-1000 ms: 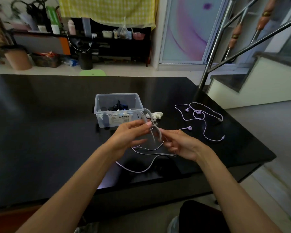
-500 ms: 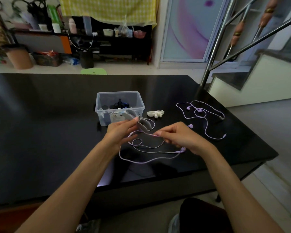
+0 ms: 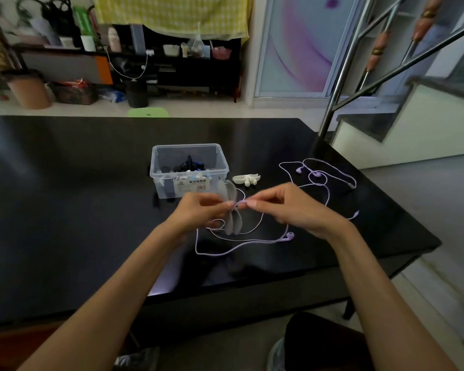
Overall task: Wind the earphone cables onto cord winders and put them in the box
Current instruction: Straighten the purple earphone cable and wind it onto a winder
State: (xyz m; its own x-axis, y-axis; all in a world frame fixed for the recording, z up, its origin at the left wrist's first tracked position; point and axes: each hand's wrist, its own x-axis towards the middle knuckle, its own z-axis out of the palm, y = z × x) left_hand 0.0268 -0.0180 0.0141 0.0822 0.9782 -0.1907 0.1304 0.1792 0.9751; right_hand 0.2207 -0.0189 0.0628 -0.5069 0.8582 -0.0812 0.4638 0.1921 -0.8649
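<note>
My left hand (image 3: 198, 212) grips a grey cord winder (image 3: 232, 210) upright above the black table (image 3: 65, 199). My right hand (image 3: 292, 207) pinches the lilac earphone cable (image 3: 233, 247) right at the winder's middle. The rest of that cable lies in loose loops on the table below my hands, one earbud (image 3: 288, 236) near my right wrist. A clear plastic box (image 3: 189, 170) with dark and white wound earphones inside stands just behind my hands. A second lilac earphone (image 3: 319, 175) lies tangled at the right. A white winder (image 3: 247, 179) rests beside the box.
The table's front edge runs just below the loose cable and its right corner is close to the second earphone. A steel stair rail (image 3: 340, 76) rises behind the table's right side. Shelves, a bin (image 3: 30, 89) and a green stool (image 3: 148, 113) stand beyond.
My hands have come together at the winder. The winder has turned from lying flat to upright in my left hand, and my right hand moved left onto the cable at its middle.
</note>
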